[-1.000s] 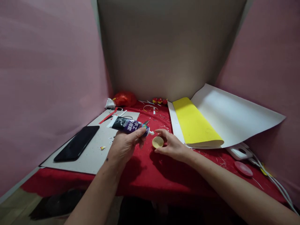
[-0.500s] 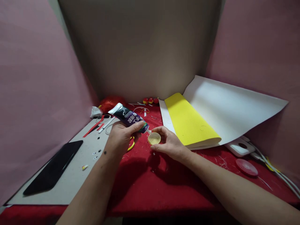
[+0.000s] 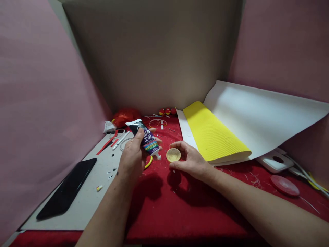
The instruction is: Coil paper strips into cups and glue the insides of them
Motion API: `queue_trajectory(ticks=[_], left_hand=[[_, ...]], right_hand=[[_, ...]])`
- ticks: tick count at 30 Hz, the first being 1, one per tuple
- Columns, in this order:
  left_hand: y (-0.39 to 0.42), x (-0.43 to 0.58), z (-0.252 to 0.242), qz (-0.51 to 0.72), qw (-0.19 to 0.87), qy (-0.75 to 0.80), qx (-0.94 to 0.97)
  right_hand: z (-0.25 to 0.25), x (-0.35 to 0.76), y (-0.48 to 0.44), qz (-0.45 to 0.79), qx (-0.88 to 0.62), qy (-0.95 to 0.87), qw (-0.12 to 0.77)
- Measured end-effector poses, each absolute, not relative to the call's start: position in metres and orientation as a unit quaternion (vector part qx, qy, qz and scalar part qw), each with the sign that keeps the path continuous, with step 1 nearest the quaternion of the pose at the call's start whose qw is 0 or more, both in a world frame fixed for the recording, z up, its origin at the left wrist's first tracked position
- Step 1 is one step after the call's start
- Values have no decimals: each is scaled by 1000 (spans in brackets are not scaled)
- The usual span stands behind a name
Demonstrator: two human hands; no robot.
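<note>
My left hand [image 3: 136, 151] grips a dark glue tube [image 3: 147, 139] with purple and striped colour bands. Its white nozzle points down and to the right, a little left of a small round cup [image 3: 173, 155] of yellow corrugated paper. That cup is held by its right side between the thumb and fingers of my right hand [image 3: 187, 156], its hollow facing up toward me. Nozzle and cup are apart. Behind my left hand, part of a yellow ring-like handle [image 3: 148, 162] shows on the red cloth.
A black phone-like slab [image 3: 67, 188] lies on the grey board [image 3: 87, 209] at left, near paper scraps. Yellow corrugated sheet [image 3: 213, 133] and white paper [image 3: 257, 116] are at right. A pink disc [image 3: 284, 185] and white device [image 3: 273, 161] sit beyond my right forearm.
The tube's nozzle has drawn back from the cup's rim and now points more steeply down. My left thumb sits higher on the tube. The whole view has shifted slightly.
</note>
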State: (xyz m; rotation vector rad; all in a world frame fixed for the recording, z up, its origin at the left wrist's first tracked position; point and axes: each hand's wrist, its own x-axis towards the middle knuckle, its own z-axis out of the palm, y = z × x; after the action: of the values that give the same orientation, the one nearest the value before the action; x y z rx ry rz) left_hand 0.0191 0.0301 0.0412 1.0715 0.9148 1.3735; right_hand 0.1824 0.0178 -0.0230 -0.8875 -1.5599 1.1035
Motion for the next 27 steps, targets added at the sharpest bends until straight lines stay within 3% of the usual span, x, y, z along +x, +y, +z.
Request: queue_trajectory(ticks=[9, 19, 27], left_hand=[[31, 21, 39, 606, 560, 351, 443], [36, 18, 35, 585, 638, 320, 385], [32, 16, 29, 555, 580, 335, 493]], right_hand=[[-26, 181, 16, 454, -369, -648, 488], [-22, 181, 15, 458, -373, -643, 488], [-24, 182, 16, 432, -374, -648, 504]])
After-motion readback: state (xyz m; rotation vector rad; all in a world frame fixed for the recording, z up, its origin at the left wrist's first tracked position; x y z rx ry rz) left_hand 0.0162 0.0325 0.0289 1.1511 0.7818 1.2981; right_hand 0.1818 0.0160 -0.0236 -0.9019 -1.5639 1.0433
